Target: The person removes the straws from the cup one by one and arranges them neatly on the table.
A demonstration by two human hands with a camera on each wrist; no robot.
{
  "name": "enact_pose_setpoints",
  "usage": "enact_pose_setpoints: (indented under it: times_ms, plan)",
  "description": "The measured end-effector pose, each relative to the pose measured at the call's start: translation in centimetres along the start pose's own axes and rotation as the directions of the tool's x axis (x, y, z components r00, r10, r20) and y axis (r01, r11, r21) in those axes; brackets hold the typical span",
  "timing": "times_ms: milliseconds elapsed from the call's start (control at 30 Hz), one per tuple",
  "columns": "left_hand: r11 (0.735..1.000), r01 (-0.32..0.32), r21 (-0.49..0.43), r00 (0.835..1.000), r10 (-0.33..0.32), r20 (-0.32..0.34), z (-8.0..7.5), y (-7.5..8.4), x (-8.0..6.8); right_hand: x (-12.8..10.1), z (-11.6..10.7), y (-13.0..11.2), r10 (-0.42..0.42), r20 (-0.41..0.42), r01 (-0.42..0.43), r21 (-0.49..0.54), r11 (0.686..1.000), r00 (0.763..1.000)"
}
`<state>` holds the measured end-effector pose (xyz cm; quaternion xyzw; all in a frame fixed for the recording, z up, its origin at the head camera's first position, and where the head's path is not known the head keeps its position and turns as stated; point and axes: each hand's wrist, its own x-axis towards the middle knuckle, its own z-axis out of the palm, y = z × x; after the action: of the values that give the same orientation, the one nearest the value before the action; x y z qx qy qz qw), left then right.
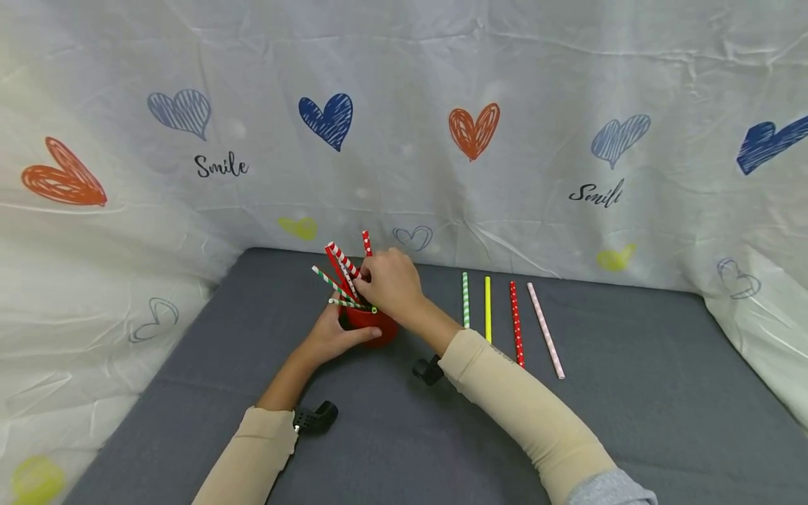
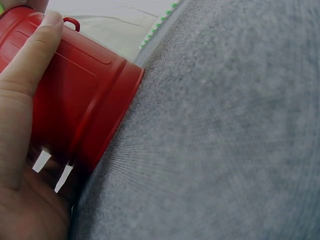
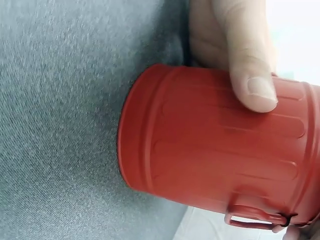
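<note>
A small red metal bucket stands upright on the grey cloth, ridged on its side and fitted with a small handle loop. My left hand grips it from the left, thumb across the front. Several paper straws lean out of its top, among them a red-and-white striped straw and a green-and-white striped straw. Over the bucket's mouth is my right hand, fingers curled among the straws. It pinches a red straw with white dots, whose upper end rises above the knuckles; its lower part is hidden.
Right of the bucket lie a green striped straw, a yellow straw, a red dotted straw and a pink straw, side by side. A white curtain printed with hearts hangs along the table's back edge.
</note>
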<state>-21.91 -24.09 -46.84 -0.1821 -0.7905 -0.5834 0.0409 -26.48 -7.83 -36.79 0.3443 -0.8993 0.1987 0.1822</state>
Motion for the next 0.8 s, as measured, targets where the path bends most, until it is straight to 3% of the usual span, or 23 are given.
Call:
enact_pose_setpoints:
  times_ms: [133, 267, 367, 467, 800]
  plan:
    - [1.000, -0.006, -0.012, 1.000, 0.006, 0.001, 0.0, 1.5, -0.2, -0.3, -0.2, 0.0, -0.023, -0.008, 0.023, 0.027, 0.999, 1.000]
    - [0.999, 0.040, -0.002, 0.999, -0.040, -0.003, 0.0, 3.3, -0.6, -0.5, -0.2, 0.0, -0.022, -0.012, 0.022, 0.026, 0.999, 1.000]
    - [0.995, 0.096, 0.003, 0.995, -0.096, -0.002, 0.0, 3.6, -0.6, -0.6, -0.2, 0.0, -0.016, -0.017, 0.016, 0.035, 0.999, 1.000]
    - [0.994, 0.112, -0.010, 0.994, -0.112, 0.004, 0.0, 3.6, -0.6, -0.8, -0.1, 0.2, -0.015, -0.035, 0.017, 0.055, 0.998, 0.999]
    - [0.996, 0.085, -0.008, 0.996, -0.085, -0.001, 0.0, 3.7, -0.6, -1.3, 0.1, 0.6, -0.006, -0.163, 0.040, 0.201, 0.979, 0.987]
